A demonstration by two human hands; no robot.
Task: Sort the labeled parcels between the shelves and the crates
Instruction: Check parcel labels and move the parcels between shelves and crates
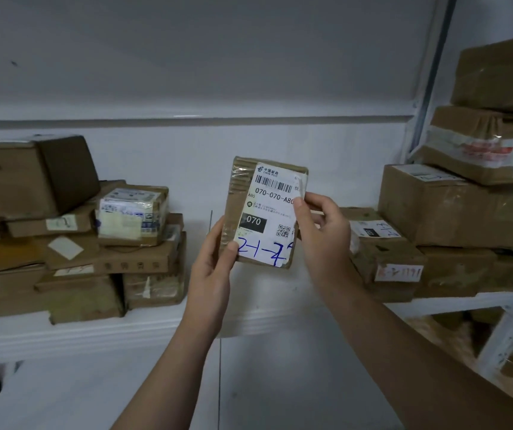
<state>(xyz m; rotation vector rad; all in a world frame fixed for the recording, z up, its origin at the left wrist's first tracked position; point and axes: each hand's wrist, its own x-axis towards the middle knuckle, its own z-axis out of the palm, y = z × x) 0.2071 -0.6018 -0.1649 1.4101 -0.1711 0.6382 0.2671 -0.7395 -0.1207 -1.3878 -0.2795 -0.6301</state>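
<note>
1. Fingers [229,243] of the left hand [214,262] curl round the lower left edge of the parcel [242,193], with the thumb on its front.
2. The right hand [323,234] grips the parcel's right edge, thumb pressed on the white label [272,197].
3. Both hands hold the parcel upright in the air before the white wall [187,166], touching neither shelf. The label reads 070-070-A80, with blue handwriting below.
4. The left shelf [63,335] carries stacked cardboard boxes [78,249].
5. The right shelf [466,301] carries a taller stack [453,209].

White shelf [100,335], stacked cardboard boxes [78,293]
</note>
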